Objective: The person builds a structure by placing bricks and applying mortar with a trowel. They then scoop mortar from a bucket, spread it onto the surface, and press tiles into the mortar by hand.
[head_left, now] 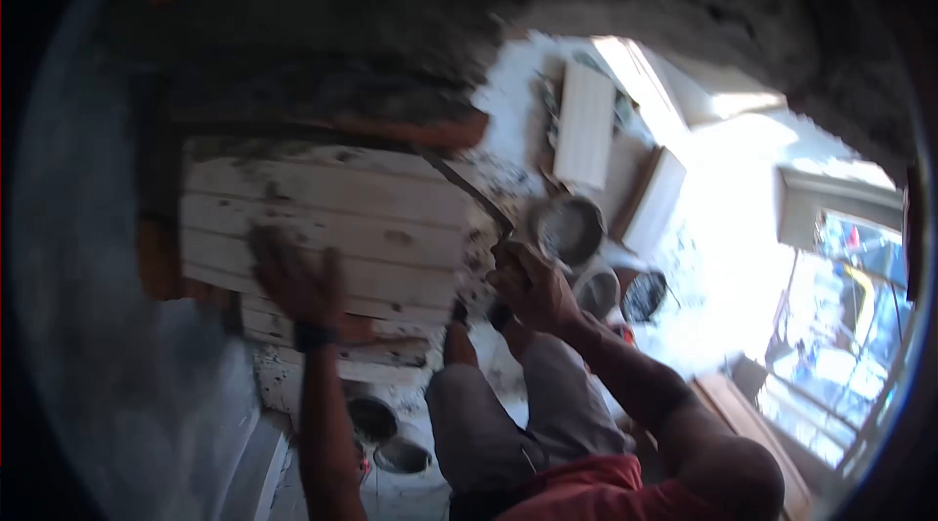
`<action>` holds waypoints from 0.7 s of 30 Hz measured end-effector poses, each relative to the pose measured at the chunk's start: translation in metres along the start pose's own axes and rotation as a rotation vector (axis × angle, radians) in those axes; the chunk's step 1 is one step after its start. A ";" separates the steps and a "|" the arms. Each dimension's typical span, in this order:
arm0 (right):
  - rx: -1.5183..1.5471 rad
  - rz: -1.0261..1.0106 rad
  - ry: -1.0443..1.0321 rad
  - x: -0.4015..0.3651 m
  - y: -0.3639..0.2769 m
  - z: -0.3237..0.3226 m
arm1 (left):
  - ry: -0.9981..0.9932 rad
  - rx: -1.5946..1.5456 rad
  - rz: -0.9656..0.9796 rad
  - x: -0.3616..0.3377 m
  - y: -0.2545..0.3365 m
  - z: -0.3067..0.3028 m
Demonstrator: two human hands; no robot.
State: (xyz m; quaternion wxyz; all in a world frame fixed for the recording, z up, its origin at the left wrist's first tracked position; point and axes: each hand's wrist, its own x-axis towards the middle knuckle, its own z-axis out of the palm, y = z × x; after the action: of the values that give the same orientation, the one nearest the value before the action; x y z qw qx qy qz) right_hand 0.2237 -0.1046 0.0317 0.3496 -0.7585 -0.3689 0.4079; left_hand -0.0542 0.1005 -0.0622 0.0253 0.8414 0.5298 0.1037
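Observation:
A pale grooved panel [391,198] with dark specks lies in front of me, under a dark, rough masonry edge. My left hand [298,282] is spread over the lower part of this panel, fingers apart and holding nothing. To the right of the panel, my right hand [532,286] is closed around the lower end of a long, thin, dark tool [467,189]. The tool slants up and left from my fist across the panel's right corner. Its far end reaches the shadow beneath a reddish brick edge [449,133], and the exact kind of tool is blurred.
Down on the floor stand a round bucket [567,228] and several other containers, two of them dark bowls [403,455] near my legs. Long pale boxes [584,125] lie at the upper right. A bright window [840,325] is at far right, a grey wall [88,325] at left.

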 end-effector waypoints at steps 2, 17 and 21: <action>-0.019 0.021 0.084 -0.045 0.053 -0.028 | 0.012 0.002 0.023 0.002 -0.001 0.002; -0.485 0.438 -0.006 -0.086 0.593 -0.084 | -0.089 0.111 0.270 0.004 -0.119 0.003; -0.353 0.400 -0.068 -0.055 0.574 -0.081 | -0.123 0.268 0.401 0.014 -0.161 -0.001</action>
State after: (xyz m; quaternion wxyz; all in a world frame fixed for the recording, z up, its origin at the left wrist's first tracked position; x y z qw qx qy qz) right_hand 0.4303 -0.4474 -0.3918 0.1118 -0.8514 -0.2888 0.4234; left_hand -0.1910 0.1830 -0.0833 -0.0751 0.9302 0.3590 -0.0160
